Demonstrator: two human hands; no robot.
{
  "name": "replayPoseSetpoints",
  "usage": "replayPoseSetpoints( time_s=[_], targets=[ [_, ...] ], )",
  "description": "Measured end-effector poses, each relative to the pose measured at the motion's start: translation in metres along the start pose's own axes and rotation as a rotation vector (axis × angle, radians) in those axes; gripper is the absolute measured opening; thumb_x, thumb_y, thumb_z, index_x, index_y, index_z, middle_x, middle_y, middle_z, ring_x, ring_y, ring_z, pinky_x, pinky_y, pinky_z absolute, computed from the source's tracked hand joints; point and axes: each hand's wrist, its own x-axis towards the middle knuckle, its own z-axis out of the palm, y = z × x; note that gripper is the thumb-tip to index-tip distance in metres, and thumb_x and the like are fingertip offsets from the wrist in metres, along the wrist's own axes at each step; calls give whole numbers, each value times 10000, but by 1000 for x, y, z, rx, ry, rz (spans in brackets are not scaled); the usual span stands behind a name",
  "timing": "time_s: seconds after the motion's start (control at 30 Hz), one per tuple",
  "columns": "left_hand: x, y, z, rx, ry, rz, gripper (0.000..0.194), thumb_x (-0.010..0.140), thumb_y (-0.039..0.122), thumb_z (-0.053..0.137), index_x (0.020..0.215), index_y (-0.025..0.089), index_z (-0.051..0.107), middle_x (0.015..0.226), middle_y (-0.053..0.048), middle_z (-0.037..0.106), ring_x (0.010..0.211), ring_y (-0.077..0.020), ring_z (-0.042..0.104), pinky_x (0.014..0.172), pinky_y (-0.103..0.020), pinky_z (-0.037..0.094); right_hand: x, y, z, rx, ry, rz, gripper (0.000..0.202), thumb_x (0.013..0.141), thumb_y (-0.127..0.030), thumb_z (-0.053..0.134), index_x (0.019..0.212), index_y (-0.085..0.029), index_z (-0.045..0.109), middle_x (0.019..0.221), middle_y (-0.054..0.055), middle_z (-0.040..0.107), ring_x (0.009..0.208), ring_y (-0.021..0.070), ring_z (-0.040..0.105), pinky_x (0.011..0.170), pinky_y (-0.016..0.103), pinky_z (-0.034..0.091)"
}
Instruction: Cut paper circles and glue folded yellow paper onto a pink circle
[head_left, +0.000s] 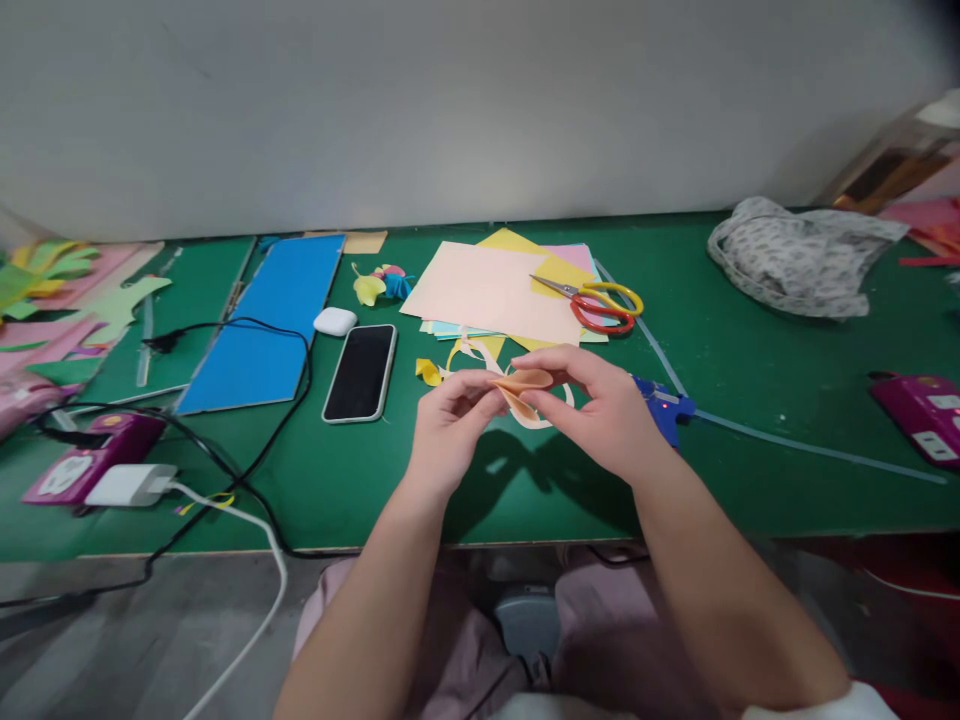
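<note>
Above the table's front part, my left hand and my right hand both pinch a folded piece of peach paper. Its two curved lobes stand apart between my fingers. Pale paper strips lie just behind, partly hidden by my hands. A blue glue gun with a long translucent glue stick shows beyond my right hand, its front part covered. Scissors with red and yellow handles rest on a stack of coloured paper. A small yellow curled paper lies near my left hand.
To the left are a phone, a white earbud case, a blue board, black cables and a white charger in a purple socket block. Small paper flowers lie behind. A patterned cloth sits at right.
</note>
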Motion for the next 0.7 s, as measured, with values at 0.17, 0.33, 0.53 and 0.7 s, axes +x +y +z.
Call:
replayPoseSetpoints(
  time_s=[0.17,0.33,0.53,0.7],
  targets=[
    [-3,-1,2,21,-1,-12,200,830,362,621,927,214,715,910,-43,704,762,-132,645,707,-250,527,0,3,6,-192,43,-103,213,867,-146,577,1055,-242,610,994,20,687,914,168,639,815,309,524],
    [-5,3,11,5,-56,-32,274,752,301,714,1021,258,681,777,5,674,664,-108,612,623,-220,509,0,7,12,-307,34,-132,244,871,-126,546,1089,-217,607,965,55,681,890,182,631,769,315,530],
    [-4,6,13,-22,-91,-88,380,756,235,704,1124,242,606,823,-22,668,730,-135,632,660,-255,531,0,6,15,-201,68,-23,296,835,-97,562,1079,-258,611,1040,25,678,926,184,638,779,325,541],
    [-4,3,8,53,-84,-62,376,770,226,696,1134,270,613,769,-1,649,700,-117,623,663,-237,527,3,8,16,281,90,302,299,784,-143,622,1057,-266,613,874,-21,676,658,124,642,595,261,563]
  ],
)
